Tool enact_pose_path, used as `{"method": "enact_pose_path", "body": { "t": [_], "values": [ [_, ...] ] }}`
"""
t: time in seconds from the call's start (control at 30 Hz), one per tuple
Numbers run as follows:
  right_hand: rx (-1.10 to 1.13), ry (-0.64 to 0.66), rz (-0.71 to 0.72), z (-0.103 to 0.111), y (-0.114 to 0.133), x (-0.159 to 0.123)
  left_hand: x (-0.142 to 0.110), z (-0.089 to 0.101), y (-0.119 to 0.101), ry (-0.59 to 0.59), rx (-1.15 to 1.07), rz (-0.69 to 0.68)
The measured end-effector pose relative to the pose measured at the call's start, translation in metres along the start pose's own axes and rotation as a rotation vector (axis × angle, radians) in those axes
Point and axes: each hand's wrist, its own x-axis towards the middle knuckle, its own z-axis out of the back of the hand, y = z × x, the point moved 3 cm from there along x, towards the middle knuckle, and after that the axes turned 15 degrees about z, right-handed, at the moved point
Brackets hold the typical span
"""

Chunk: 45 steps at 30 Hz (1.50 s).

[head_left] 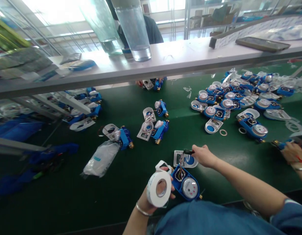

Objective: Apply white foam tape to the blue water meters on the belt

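My left hand (144, 197) is closed around a roll of white tape (151, 193), with a loose end of the tape standing up at the top. Just right of it lies a blue water meter (185, 177) with its round dial facing up and its wire compartment uncovered. Thin wires run from that compartment towards a white cover (176, 159), which lies inner side up on the table. Over the cover, my right hand (203, 156) pinches a small black part (188, 151); its exact kind is unclear.
Several similar meters (228, 103) crowd the green table (112, 199) at the right. More meters (159, 129) and a plastic bag (102, 159) lie left of centre. A co-worker's hand (294, 152) touches a meter at the right edge. A shelf (170, 60) with bottles (135, 34) crosses above.
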Motion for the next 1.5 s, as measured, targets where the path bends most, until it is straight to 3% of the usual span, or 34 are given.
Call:
{"method": "enact_pose_path", "body": {
  "t": [0.17, 0.23, 0.37, 0.53, 0.7, 0.87, 1.03, 1.17, 1.27, 1.4, 1.5],
  "values": [
    [0.937, -0.239, 0.069, 0.013, 0.043, -0.034, -0.005, -0.014, 0.002, 0.182, 0.149, 0.064],
    [1.061, -0.237, 0.107, 0.007, 0.062, -0.04, -0.004, -0.019, 0.003, 0.187, 0.154, 0.115],
    [0.906, -0.131, 0.219, -0.009, 0.09, -0.041, -0.004, -0.023, 0.012, 0.148, 0.107, 0.217],
    [0.576, -0.298, 0.402, -0.011, 0.107, -0.041, -0.01, -0.013, 0.025, 0.07, 0.071, 0.182],
    [0.639, -0.295, 0.504, -0.022, 0.113, -0.043, -0.025, -0.018, 0.029, 0.078, 0.048, 0.123],
    [0.718, -0.198, 0.404, -0.042, 0.112, -0.045, -0.036, -0.028, 0.039, 0.154, 0.03, 0.089],
    [0.77, -0.283, 0.483, -0.042, 0.122, -0.049, -0.044, -0.03, 0.047, 0.142, -0.024, 0.0],
    [0.833, -0.123, 0.499, -0.048, 0.132, -0.051, -0.053, -0.035, 0.047, 0.147, -0.019, -0.062],
    [0.85, -0.12, 0.405, -0.055, 0.13, -0.052, -0.054, -0.036, 0.048, 0.115, -0.084, -0.08],
    [0.99, -0.066, 0.358, -0.063, 0.129, -0.05, -0.064, -0.04, 0.058, 0.163, -0.142, 0.055],
    [1.216, -0.197, 0.163, -0.064, 0.119, -0.043, -0.085, -0.045, 0.058, 0.175, -0.019, 0.048]
  ]
}}
